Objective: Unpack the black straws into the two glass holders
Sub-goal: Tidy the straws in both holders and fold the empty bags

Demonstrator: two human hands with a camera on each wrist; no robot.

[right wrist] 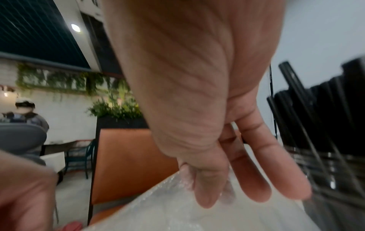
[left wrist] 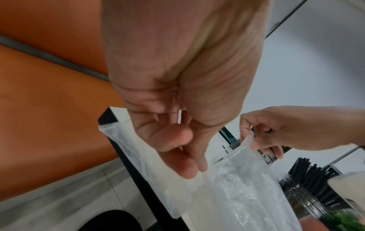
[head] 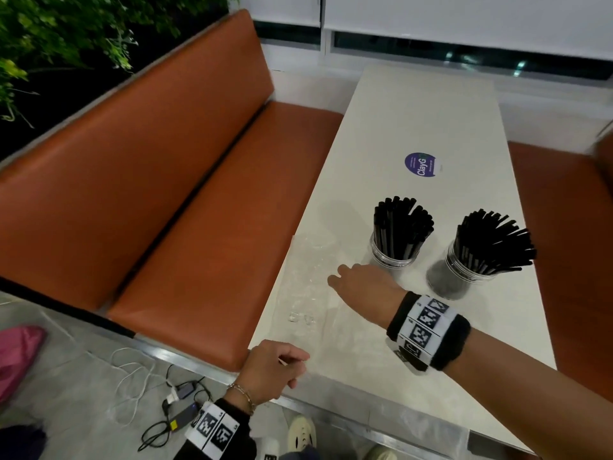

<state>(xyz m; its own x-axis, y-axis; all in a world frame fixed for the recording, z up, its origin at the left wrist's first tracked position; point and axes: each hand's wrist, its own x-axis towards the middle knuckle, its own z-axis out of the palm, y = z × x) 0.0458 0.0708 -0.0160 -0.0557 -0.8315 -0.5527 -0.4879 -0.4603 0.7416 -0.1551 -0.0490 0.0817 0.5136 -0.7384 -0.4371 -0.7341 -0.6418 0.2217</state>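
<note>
The left hand (head: 277, 368) sits at the table's near left corner, thumb and curled fingers pinching the near end of a clear plastic wrapper (head: 306, 293). The right hand (head: 360, 282) reaches across to the wrapper's far end beside the left holder; in the left-wrist view its thumb and fingertips pinch that edge, the other fingers hanging fairly straight.

The wrapper lies stretched along the left edge of the white table (head: 431, 111) and looks empty. It seems thin, limp, slippery film, nearly weightless, so it will likely crumple and slide unless held at both ends, as now.

The black straws (head: 401, 227) already stand in the two glass holders: the left glass holder (head: 389, 258) just past the right hand, the right glass holder (head: 457, 277) nearer the table's right edge, its straws fanned out to the right. They look light and stiff, and a bundle is best taken around its middle. The glass is breakable and top-heavy with its load, so the right wrist should stay clear of it.

A round purple sticker (head: 420, 165) lies farther along the table, with an orange bench (head: 149, 177) on the left.
</note>
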